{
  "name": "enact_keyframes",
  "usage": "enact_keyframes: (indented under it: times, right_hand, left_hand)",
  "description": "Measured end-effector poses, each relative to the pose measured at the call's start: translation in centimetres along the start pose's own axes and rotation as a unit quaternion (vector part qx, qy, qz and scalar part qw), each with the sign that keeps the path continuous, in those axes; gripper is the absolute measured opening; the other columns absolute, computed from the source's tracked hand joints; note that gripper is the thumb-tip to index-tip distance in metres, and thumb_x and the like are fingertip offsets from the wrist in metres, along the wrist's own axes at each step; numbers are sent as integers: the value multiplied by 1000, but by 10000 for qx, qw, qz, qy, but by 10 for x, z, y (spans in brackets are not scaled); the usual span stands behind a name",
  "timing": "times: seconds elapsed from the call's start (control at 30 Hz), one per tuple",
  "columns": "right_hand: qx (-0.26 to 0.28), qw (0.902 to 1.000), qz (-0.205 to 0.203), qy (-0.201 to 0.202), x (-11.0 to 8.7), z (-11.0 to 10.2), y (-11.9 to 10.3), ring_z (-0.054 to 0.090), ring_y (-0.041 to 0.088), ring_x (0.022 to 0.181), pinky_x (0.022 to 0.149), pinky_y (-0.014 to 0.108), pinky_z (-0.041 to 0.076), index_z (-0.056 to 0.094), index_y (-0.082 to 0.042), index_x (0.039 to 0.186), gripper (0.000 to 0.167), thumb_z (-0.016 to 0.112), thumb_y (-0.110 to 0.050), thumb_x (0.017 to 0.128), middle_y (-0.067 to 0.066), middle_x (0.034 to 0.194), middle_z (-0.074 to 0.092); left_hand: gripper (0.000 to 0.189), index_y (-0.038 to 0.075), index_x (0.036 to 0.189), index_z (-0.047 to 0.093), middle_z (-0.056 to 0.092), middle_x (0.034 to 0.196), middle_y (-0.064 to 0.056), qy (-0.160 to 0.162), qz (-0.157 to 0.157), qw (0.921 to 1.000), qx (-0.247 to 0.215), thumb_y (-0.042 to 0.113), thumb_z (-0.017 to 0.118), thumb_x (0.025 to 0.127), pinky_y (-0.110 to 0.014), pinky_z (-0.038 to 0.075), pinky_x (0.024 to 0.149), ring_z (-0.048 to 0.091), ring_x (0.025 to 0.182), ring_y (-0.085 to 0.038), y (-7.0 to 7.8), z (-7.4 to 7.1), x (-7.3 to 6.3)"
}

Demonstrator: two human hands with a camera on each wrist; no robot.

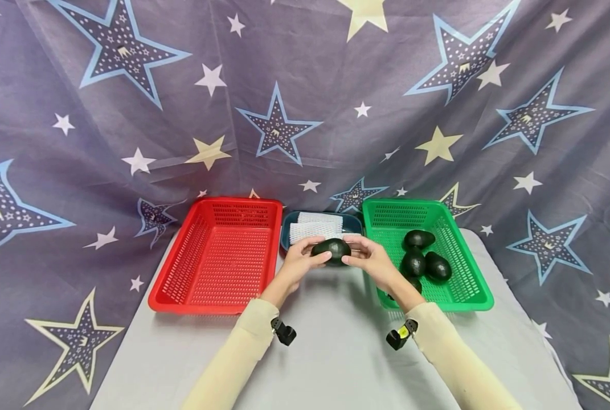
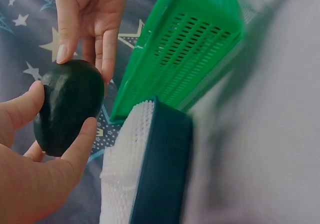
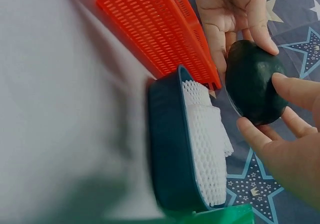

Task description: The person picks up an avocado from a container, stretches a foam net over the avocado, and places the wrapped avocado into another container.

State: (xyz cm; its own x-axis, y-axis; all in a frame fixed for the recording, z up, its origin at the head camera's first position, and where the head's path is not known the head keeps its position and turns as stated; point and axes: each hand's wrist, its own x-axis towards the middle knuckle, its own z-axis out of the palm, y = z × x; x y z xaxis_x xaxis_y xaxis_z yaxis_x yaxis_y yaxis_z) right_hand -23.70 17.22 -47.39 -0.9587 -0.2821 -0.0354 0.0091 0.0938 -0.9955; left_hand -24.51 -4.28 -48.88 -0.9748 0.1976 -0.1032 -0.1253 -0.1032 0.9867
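At the left of the pale worktop (image 1: pixel 330 353) we find a red rectangular basket of perforated plastic (image 1: pixel 235 265). Right of it, the left hand (image 1: pixel 301 259) grips one end of a dark green, glossy, oval avocado (image 1: pixel 331 249), its fingers curled and spread only as wide as the fruit. The avocado is raised above the worktop, in front of a dark blue plastic tray (image 2: pixel 167 169) that bears white foam-net sleeves (image 1: pixel 315 225). The right hand (image 1: pixel 373 259) grips the opposite end, thumb on the near side, fingers similarly curled. At the right, a green rectangular basket of perforated plastic (image 1: pixel 384 230) contains at least four similar avocados (image 1: pixel 438 266); the right forearm partly hides its near corner.

Handling: we judge the fruit moderately light, firm-skinned, somewhat slippery and prone to bruising. We recommend taking hold around its rounded sides, with light pressure spread over several fingers; ripeness we cannot tell.
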Motion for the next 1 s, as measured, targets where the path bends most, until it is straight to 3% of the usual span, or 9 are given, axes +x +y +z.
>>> enact_keyframes:
  times: [0.23, 0.5, 0.77, 1.0]
  right_hand:
    - [63, 9999, 136, 81, 0, 5, 9, 66, 18, 109, 90, 22, 56, 53, 1, 142, 55, 72, 0, 91, 29, 139, 57]
    - [-209, 9990, 357, 195, -2, 12, 19, 67, 19, 109, 91, 24, 56, 54, 0, 142, 53, 72, -1, 91, 29, 137, 59]
    - [-430, 9977, 416, 325, -2, 20, 29, 66, 33, 115, 94, 28, 57, 54, 6, 139, 50, 70, 2, 92, 32, 135, 59]
    - [-602, 9958, 542, 429, -4, 27, 38, 66, 33, 113, 93, 31, 58, 56, 6, 138, 48, 68, 4, 92, 32, 132, 61]
  left_hand:
    - [53, 0, 140, 58, 61, 133, -21, 92, -104, 9998, 108, 7, 76, 91, -36, 61, 90, 65, 104, -17, -9, -2, -4]
    - [52, -1, 139, 57, 60, 135, -25, 73, -308, 9994, 158, 9, 75, 92, -49, 55, 100, 64, 106, -20, -21, -5, -5]
    - [50, 0, 138, 58, 62, 134, -25, 132, -524, 9984, 141, 9, 75, 92, -44, 59, 95, 66, 102, -19, -32, -5, -8]
    - [50, -2, 137, 57, 62, 130, -26, 215, -674, 9973, 178, 8, 74, 92, -42, 61, 90, 67, 97, -19, -43, -6, -9]
